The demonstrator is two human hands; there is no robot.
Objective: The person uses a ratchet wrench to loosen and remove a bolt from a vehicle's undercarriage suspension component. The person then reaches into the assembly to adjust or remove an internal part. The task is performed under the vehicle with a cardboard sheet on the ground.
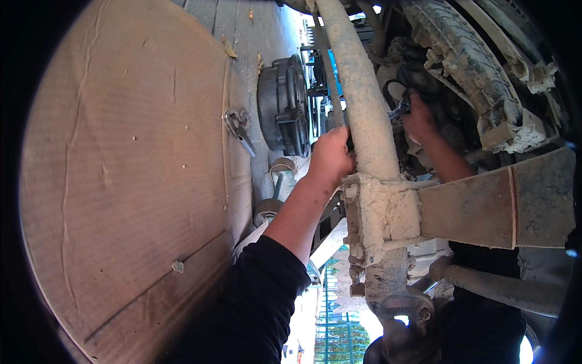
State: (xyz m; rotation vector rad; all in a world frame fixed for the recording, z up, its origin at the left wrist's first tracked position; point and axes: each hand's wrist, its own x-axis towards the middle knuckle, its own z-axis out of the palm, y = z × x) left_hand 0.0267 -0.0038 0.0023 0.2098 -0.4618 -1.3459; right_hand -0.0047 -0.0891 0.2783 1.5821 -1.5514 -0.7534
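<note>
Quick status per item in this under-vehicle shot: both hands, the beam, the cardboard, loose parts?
left hand: closed on the mud-caked beam
right hand: reaching behind the beam, fingers on a small dark tool; grip unclear
beam: coated in dried mud, bracket bolted on
cardboard sheet: flat, creased
black round part: lying on the ground, untouched
metal clip: lying on cardboard edge

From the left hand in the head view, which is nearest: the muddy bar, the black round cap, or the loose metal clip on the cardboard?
1. Muddy bar, touching the left hand, on its right.
2. Black round cap, to its left.
3. Metal clip, farther left, on the cardboard.
</note>
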